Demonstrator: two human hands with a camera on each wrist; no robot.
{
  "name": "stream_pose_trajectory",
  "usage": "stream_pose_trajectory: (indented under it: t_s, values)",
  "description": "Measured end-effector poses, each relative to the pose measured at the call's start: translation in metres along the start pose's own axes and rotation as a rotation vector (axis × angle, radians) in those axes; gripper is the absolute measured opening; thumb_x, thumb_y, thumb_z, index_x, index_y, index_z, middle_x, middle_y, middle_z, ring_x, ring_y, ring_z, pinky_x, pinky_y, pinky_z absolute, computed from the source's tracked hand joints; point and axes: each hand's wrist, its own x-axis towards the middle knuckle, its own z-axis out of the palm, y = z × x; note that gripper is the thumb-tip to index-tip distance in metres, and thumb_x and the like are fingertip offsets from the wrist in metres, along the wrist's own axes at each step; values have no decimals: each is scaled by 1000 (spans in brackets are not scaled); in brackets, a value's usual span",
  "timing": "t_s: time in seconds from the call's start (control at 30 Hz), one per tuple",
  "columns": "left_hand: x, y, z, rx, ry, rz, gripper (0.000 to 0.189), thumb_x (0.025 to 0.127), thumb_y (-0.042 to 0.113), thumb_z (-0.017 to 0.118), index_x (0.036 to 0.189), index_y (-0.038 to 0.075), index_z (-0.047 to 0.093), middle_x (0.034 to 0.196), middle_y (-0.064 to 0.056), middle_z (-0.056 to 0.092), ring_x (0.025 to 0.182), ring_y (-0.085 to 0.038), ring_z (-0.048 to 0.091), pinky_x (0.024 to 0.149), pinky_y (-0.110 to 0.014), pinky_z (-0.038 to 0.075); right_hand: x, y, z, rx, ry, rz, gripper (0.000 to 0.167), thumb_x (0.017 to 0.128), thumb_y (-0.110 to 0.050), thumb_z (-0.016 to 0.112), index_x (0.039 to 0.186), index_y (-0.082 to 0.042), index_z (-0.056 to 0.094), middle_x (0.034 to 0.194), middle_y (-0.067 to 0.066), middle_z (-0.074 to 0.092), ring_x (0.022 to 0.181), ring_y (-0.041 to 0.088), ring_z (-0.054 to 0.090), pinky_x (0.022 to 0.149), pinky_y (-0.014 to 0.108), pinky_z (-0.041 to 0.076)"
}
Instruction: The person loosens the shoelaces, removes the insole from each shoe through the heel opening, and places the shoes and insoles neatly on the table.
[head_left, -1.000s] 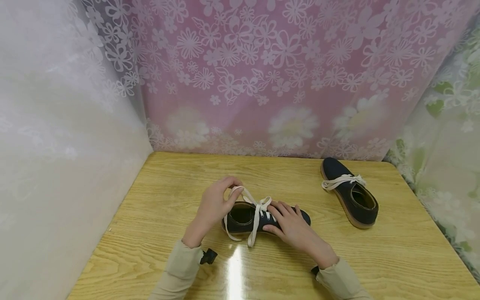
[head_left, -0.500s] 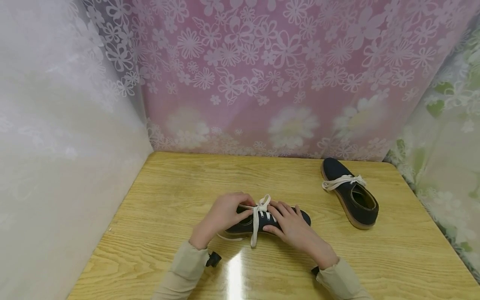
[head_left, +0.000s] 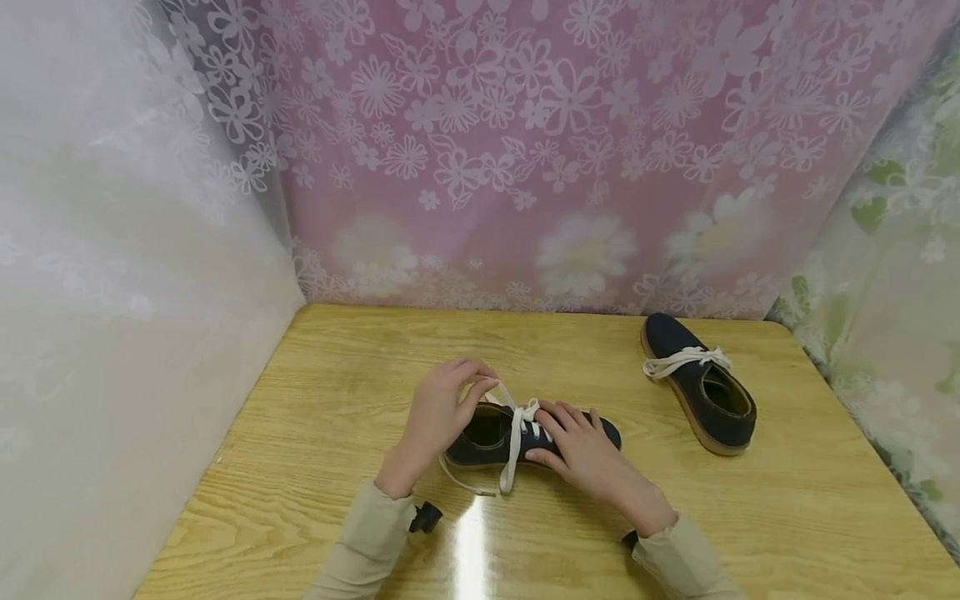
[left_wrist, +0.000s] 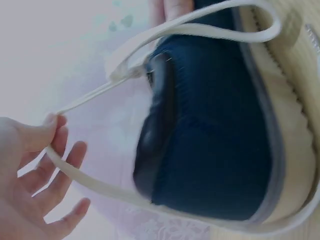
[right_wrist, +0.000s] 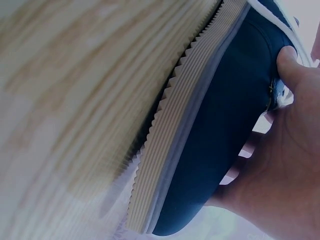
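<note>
A navy lace-up shoe (head_left: 480,457) lies on the table, heel to the left and toe to the right. My left hand (head_left: 435,421) pinches its white shoelace (left_wrist: 90,96) between thumb and fingertip, above the shoe's opening. From there the strand runs taut to the knot (head_left: 522,414), where a small loop stands up. A longer lace loop (left_wrist: 235,31) hangs down the shoe's near side. Over the front of the shoe, my right hand (head_left: 581,450) grips it, thumb on the near side by the eyelets and fingers across the top.
A second navy shoe (head_left: 731,429), its white lace tied in a bow, stands at the back right of the wooden table (head_left: 315,400). A loose lace end (head_left: 483,493) lies on the table before the first shoe. A pink floral curtain (head_left: 480,167) hangs behind.
My left hand dipped to the knot, then drew back up and left with a lace strand. The loop standing at the knot has shrunk. My right hand has stayed in place.
</note>
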Motion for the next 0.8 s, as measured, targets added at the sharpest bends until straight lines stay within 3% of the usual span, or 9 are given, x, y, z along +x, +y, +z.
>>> stream_pose_trajectory:
  t_s: [0.07,0.13,0.3,0.43,0.5,0.63,0.7,0.8]
  values:
    - [1,0,-4,-23,20,-12,8,97,22,70,99,16,74,98,1,73,90,-17,70,81,-37,57,1,0,-1,-6,2,-2,63,101,-53,54,147,-10,50,154,14,44,141,42,40,107,74,29]
    - [2,0,-7,-26,-10,-27,11,99,24,68,103,14,72,99,1,73,90,-17,71,79,-37,57,1,0,-2,-5,0,-4,62,101,-52,54,147,-10,50,154,14,44,141,41,40,107,74,29]
    - [0,0,-8,-12,-211,-62,22,102,30,64,116,14,69,95,4,74,86,-12,71,73,-31,58,0,-1,-3,3,-21,4,63,101,-52,53,148,-10,49,155,14,43,142,42,39,108,73,28]
    - [-2,0,-4,4,-366,-64,18,101,28,66,113,16,72,95,6,73,84,-8,69,72,-27,56,0,-1,-3,12,-35,13,65,102,-53,52,150,-9,47,156,14,42,143,43,38,109,74,27]
    - [-3,1,-1,10,-413,-60,15,100,26,67,111,17,73,98,5,73,86,-8,69,73,-26,55,0,-2,-3,13,-38,13,66,102,-53,52,150,-9,47,156,14,42,143,43,38,109,74,26]
    - [-5,1,8,24,-432,-36,12,98,24,70,107,17,75,100,4,73,87,-9,69,75,-23,55,0,-1,-3,6,-33,7,65,102,-53,52,150,-9,47,155,14,43,143,42,38,108,74,27]
    - [-6,1,11,32,-409,-17,10,97,23,71,104,16,75,97,3,74,85,-9,69,75,-23,55,0,-1,-3,2,-29,4,65,102,-53,52,150,-10,48,155,14,43,143,42,39,108,74,28]
    - [-6,2,13,57,-346,13,8,98,25,70,100,18,74,93,5,72,79,-8,66,86,-30,55,1,-1,-4,0,-25,1,64,102,-52,52,150,-10,48,155,14,43,142,42,40,107,75,28]
